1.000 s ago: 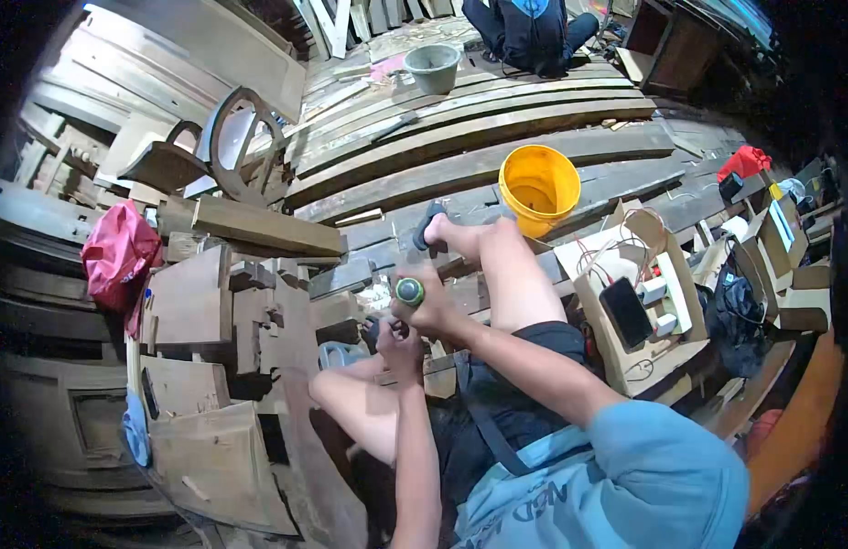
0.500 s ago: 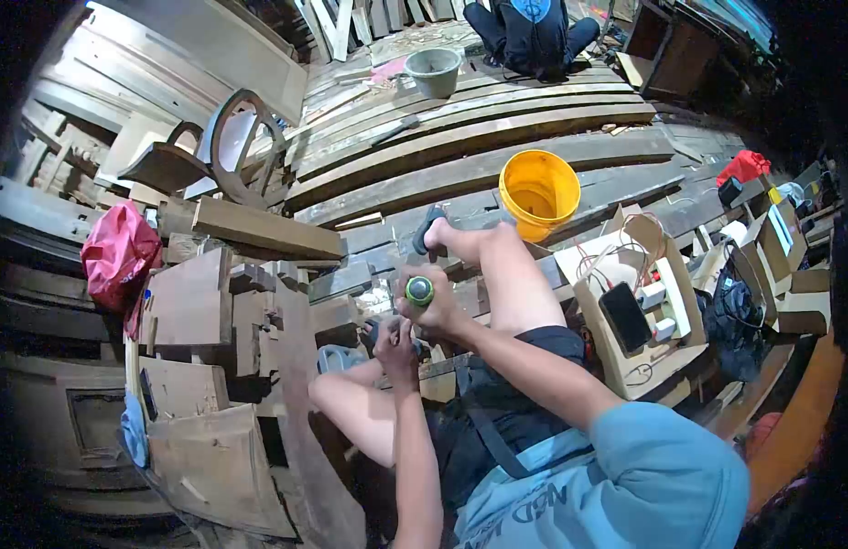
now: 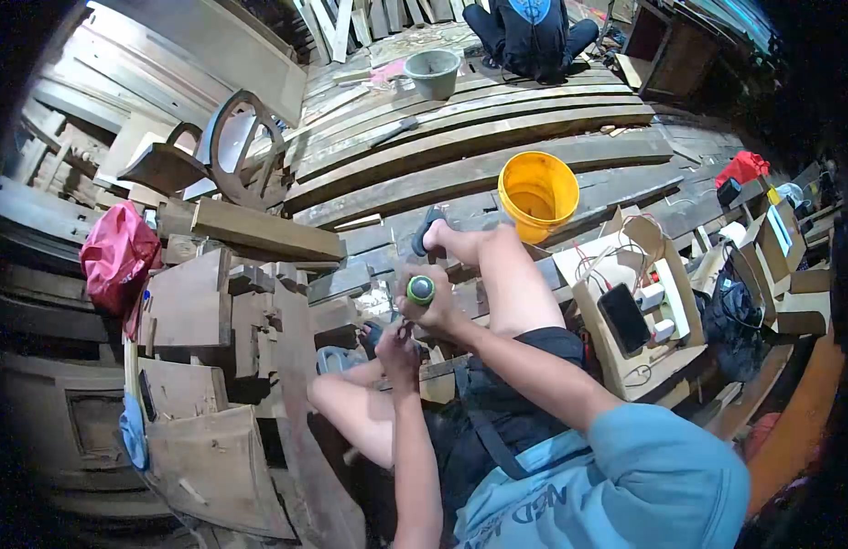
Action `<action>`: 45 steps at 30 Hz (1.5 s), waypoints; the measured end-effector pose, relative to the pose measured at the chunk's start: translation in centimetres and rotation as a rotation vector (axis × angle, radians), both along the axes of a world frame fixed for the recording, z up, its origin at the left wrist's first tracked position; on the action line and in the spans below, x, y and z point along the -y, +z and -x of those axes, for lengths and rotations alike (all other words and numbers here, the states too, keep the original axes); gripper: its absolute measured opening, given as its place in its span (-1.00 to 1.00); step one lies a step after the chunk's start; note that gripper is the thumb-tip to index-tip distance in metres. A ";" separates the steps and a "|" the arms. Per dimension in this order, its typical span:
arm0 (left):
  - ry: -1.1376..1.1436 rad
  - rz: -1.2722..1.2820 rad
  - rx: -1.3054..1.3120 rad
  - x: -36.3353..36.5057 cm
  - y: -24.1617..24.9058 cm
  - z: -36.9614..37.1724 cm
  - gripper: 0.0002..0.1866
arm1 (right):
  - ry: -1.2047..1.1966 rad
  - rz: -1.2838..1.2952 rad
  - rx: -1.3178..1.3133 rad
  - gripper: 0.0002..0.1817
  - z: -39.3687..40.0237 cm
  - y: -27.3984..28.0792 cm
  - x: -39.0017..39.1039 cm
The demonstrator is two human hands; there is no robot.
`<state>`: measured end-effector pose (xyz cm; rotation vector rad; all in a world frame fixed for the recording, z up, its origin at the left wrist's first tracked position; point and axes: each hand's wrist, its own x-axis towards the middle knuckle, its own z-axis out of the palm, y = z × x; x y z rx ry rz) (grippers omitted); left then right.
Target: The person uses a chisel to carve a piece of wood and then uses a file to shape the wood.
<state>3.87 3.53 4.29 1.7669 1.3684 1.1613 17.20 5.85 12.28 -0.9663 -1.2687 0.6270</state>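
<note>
My right hand [image 3: 433,309] is wrapped round a tool with a round green-and-black end [image 3: 421,290], seen end-on between my knees. Just below and to the left of it, my left hand [image 3: 396,346] is closed with its fingers pinched together close to the right hand. What the left fingers hold is too small to make out. The lower part of the tool is hidden behind my right hand.
A yellow bucket [image 3: 538,196] stands beyond my right knee. On the right, a cardboard box [image 3: 591,343] bears a phone [image 3: 623,317] and a power strip. Wooden blocks [image 3: 188,302] lie left. A person [image 3: 534,37] sits at the back near a grey bucket [image 3: 433,73].
My left hand has shifted very slightly beside the tool. The right hand keeps its grip in nearly the same place.
</note>
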 end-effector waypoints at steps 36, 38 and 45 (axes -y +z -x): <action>0.036 -0.124 -0.173 -0.4 0.1 -0.1 -0.92 | 0.078 -0.056 0.019 -0.77 0.3 0.1 0.2; 0.027 -0.096 -0.154 -0.1 -0.1 0.2 -0.90 | 0.083 -0.094 -0.008 -0.79 0.4 -0.1 -0.2; 0.088 -0.038 -0.239 0.2 0.9 -0.3 -0.91 | 0.046 -0.057 -0.036 -0.78 0.2 -0.1 -0.1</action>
